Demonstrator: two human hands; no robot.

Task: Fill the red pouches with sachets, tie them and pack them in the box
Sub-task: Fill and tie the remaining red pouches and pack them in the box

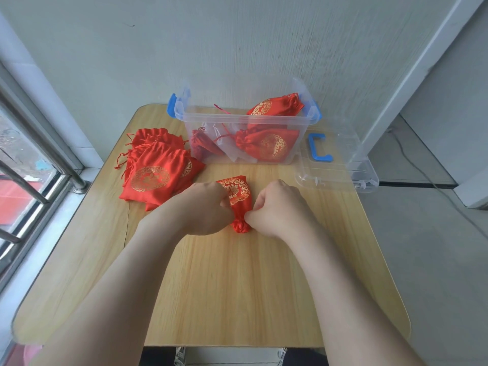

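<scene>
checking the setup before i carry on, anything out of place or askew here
The clear plastic lid with a blue handle overhangs the right edge of the light wooden table, beside the clear plastic box; a knock might tip it off.

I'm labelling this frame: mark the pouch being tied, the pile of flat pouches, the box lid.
pouch being tied (235,192): head view, gold-printed body.
pile of flat pouches (155,171): head view, top pouch's front.
box lid (343,170): head view, clear panel.

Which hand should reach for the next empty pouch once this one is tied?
Left, probably. The left hand sits beside the pile of empty pouches; the right hand would have to cross the pouch being tied.
</scene>
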